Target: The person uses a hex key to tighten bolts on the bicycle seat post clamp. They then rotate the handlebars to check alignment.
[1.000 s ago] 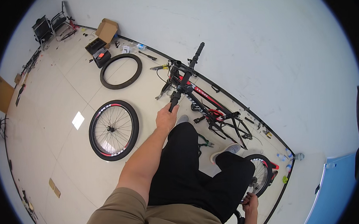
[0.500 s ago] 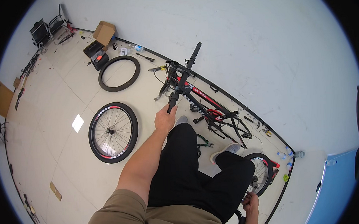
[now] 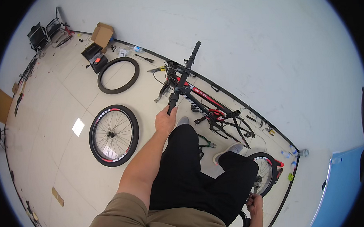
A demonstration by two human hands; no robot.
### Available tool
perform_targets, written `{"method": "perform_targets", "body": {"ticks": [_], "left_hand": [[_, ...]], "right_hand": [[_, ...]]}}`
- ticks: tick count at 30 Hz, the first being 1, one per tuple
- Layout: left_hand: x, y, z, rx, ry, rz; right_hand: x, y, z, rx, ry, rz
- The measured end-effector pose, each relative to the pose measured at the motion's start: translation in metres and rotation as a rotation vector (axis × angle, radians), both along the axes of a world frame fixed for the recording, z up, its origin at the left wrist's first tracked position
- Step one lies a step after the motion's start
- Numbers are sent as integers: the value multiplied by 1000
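Note:
My left hand point(image 3: 165, 121) is wrapped round the near grip of a black bicycle handlebar point(image 3: 183, 79). That bar belongs to a red and black bicycle frame point(image 3: 207, 97) without wheels, which leans along the wall. Down at the lower right, my right hand point(image 3: 255, 202) is closed, with its fingers curled beside my knee. Whatever it holds is too small and partly hidden to name. Just beyond it lies a spoked bicycle wheel point(image 3: 271, 175) with a black tyre, partly covered by my leg.
Another bicycle wheel point(image 3: 111, 134) lies flat at the left. A bare tyre point(image 3: 136, 75) rests beyond it, near an open cardboard box point(image 3: 102, 34) and a black toolbox point(image 3: 98, 63). Green-handled pliers point(image 3: 207, 142) lie between my feet. Plastic bottles point(image 3: 293, 150) stand by the right wall.
The whole view has shifted slightly, with the frame and far objects a little further left. Both hands keep their places and holds.

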State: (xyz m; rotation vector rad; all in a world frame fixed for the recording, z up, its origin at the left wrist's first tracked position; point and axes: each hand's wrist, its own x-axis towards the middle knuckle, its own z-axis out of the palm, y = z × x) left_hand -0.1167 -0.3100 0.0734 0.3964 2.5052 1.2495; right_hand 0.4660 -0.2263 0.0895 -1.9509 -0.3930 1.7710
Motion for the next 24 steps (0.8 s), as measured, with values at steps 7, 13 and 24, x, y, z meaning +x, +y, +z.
{"method": "perform_targets", "body": {"ticks": [7,13,24], "left_hand": [[-3,-2,4,-41,-91,-39],[-2,-2,8,-42,-92,-37],[-1,-2,7,-15,-68,-38]], "right_hand": [[-3,0,3,-3,29,7],[3,2,-2,-15,52,7],[-5,-1,6,-24,44,12]]}}
